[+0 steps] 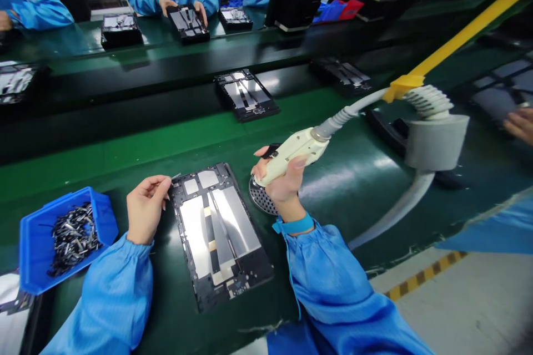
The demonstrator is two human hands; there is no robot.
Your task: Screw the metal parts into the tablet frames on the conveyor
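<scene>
1. Hands: your left hand (145,209) is pinching a thin metal sliver (175,176) between thumb and fingertips (164,182). It's tiny, so I can't make out its exact type. Your right hand (283,180) is wrapped around a white hand tool (291,151), with the fingers closed on the barrel. Neither hand is released.
2. Current action: you're holding both items just above the upper part of the dark tablet frame (219,233), between your hands. Neither hand is visibly pressing on it. The tool's working end is hidden by your right hand, so I can't tell what it's reaching.
3. Frame: it's lying flat on the green conveyor belt (328,177), directly below and between your hands. Its silver panels are facing up, with a dark strip running down the middle and small pale patches near the top and bottom.
4. Around your left hand: a blue bin (31,252) is sitting just beyond the hand, holding a heap of dark metal parts (75,238).
5. Around your right hand: a round perforated metal disc (259,194) is sitting partly under the hand. A grey hose (350,113) is running from the tool's rear toward a yellow rail (470,28), away from your hand.
6. Across the belt: a co-worker's hands (187,11) are resting on another frame (188,23).
</scene>
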